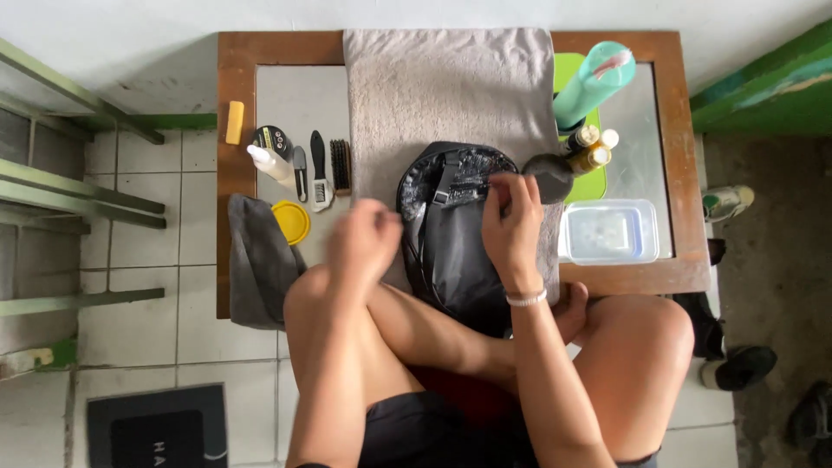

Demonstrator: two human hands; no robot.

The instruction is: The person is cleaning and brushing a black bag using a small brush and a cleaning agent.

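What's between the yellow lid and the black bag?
In the head view, the left hand hovers, blurred, between the yellow lid and the black bag, above bare tabletop and the grey towel's edge.

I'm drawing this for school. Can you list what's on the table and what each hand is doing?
Middle: black bag on a grey towel
Right hand: fingers pinching the bag's top, near the zip
Left hand: blurred, beside the bag, holding nothing I can see
Left side: brushes, yellow lid, grey cloth
Right side: clear box, teal bottle
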